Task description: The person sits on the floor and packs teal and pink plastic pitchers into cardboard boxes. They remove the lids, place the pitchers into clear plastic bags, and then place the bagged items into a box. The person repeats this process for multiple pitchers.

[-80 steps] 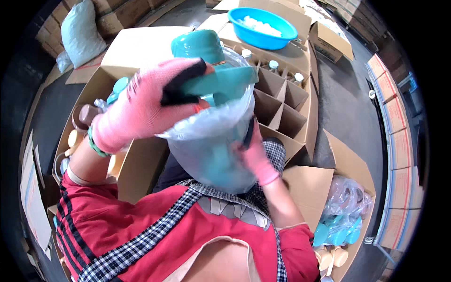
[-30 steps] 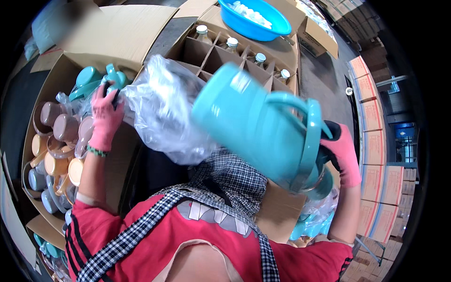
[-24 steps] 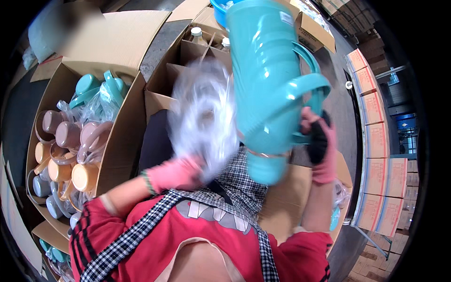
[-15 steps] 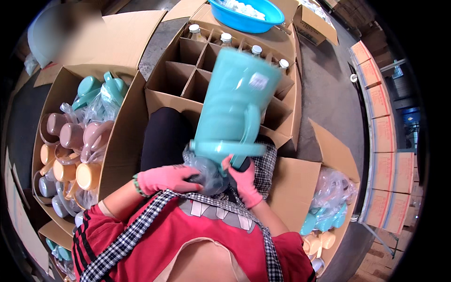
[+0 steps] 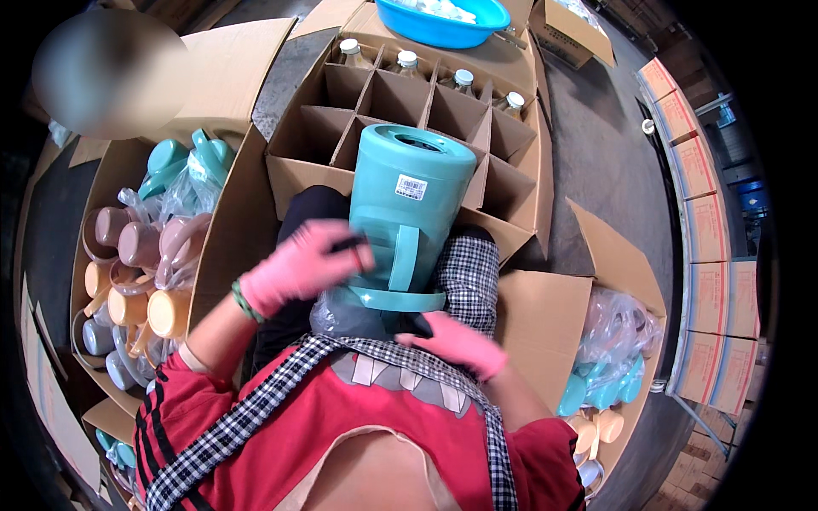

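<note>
A teal plastic pitcher [image 5: 379, 192] rises from my lap with its base away from me and its wide rim close to my waist. Its handle faces me, and a white label is stuck on its side. My left hand [image 5: 302, 264], in a pink glove with dark fingertips, is beside the pitcher's left side; motion smears its fingers. My right hand [image 5: 460, 343], gloved alike, has its fingers bent at the underside of the rim, partly hidden there. Crumpled clear plastic [image 5: 341, 318] lies under the rim, between the hands.
Ahead stands a divided carton [image 5: 311, 175] with several white-capped bottles at its far side. A blue basin [image 5: 443, 32] sits behind it. The left carton [image 5: 223, 230] holds several coloured pitchers; another open carton [image 5: 541, 328] is at right. Stacked boxes [image 5: 703, 230] line the right side.
The pitcher has swung from leaning right to nearly upright and come lower. My left hand has risen from the plastic to the pitcher's side. My right hand has shifted slightly right and down.
</note>
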The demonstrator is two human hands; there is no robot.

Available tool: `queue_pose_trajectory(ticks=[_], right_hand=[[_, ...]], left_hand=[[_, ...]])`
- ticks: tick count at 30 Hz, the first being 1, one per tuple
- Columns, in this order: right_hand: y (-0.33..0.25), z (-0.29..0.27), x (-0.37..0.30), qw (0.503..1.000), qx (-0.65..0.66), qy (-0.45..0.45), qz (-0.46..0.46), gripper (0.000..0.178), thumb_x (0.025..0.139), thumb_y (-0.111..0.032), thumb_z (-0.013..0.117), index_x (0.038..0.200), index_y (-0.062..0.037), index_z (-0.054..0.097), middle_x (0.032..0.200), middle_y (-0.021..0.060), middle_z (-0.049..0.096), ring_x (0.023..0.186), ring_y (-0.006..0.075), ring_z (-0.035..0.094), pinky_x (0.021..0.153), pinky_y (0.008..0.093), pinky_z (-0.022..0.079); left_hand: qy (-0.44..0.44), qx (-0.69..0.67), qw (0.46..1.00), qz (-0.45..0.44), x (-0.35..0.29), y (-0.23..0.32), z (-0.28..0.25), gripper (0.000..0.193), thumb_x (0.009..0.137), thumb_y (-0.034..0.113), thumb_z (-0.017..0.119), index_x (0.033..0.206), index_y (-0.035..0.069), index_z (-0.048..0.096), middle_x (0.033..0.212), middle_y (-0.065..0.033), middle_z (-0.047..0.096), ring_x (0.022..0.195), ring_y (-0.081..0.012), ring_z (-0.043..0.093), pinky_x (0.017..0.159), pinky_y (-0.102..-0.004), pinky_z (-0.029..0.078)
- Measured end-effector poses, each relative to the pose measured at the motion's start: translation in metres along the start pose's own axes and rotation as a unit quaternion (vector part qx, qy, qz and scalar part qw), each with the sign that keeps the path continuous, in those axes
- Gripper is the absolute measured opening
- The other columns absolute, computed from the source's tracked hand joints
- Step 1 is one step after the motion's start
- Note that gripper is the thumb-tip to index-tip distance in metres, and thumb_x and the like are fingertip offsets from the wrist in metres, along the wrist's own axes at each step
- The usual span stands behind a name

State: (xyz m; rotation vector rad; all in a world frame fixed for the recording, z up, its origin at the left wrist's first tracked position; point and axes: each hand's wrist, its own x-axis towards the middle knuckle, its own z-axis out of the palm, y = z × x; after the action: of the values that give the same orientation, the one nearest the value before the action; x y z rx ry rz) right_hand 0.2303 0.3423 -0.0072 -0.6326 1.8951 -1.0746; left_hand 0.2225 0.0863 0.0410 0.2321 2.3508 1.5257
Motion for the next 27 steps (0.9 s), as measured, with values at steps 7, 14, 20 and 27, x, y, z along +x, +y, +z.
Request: queue_pose_trajectory(ticks=[7, 14, 20, 27], right_hand=[[-0.037, -0.097, 0.077, 0.869, 0.125, 0.454, -0.154, 0.052, 0.083, -0.041, 0.055, 0.117, -0.0021, 0.049, 0.113, 0.0104, 0.052, 0.104, 0.0183, 0.048, 0.090, 0.0284, 0.036], [-0.019, -0.110, 0.113, 0.846, 0.301, 0.404, -0.172, 0.060, 0.090, -0.047, 0.038, 0.128, -0.0002, 0.034, 0.124, 0.0115, 0.045, 0.112, 0.0230, 0.043, 0.097, 0.0328, 0.032], [0.016, -0.129, 0.110, 0.844, 0.335, 0.396, -0.137, 0.051, 0.090, -0.042, 0.041, 0.120, -0.0005, 0.043, 0.117, 0.0128, 0.050, 0.108, 0.0204, 0.047, 0.095, 0.0317, 0.034], [-0.042, -0.075, 0.100, 0.851, 0.072, 0.471, -0.223, 0.057, 0.089, -0.046, 0.039, 0.126, -0.0018, 0.037, 0.127, 0.0122, 0.039, 0.118, 0.0188, 0.037, 0.101, 0.0327, 0.025]], left_hand=[[0.192, -0.219, 0.956, 0.034, 0.129, -0.047, -0.040, 0.055, 0.086, 0.049, 0.043, 0.103, -0.003, 0.049, 0.096, -0.0165, 0.056, 0.092, -0.0233, 0.053, 0.081, -0.0336, 0.040], [0.307, 0.005, 0.942, 0.139, 0.101, -0.010, -0.019, 0.044, 0.082, 0.035, 0.053, 0.108, 0.001, 0.049, 0.099, -0.0176, 0.057, 0.096, -0.0297, 0.054, 0.085, -0.0354, 0.042], [0.307, 0.101, 0.928, 0.182, 0.079, 0.016, 0.012, 0.062, 0.076, 0.043, 0.056, 0.117, -0.001, 0.042, 0.113, -0.0216, 0.046, 0.110, -0.0356, 0.042, 0.096, -0.0420, 0.031], [0.178, -0.386, 0.899, 0.107, 0.118, -0.033, -0.032, 0.038, 0.083, 0.040, 0.046, 0.095, 0.004, 0.049, 0.091, -0.0209, 0.053, 0.087, -0.0343, 0.052, 0.080, -0.0352, 0.041]])
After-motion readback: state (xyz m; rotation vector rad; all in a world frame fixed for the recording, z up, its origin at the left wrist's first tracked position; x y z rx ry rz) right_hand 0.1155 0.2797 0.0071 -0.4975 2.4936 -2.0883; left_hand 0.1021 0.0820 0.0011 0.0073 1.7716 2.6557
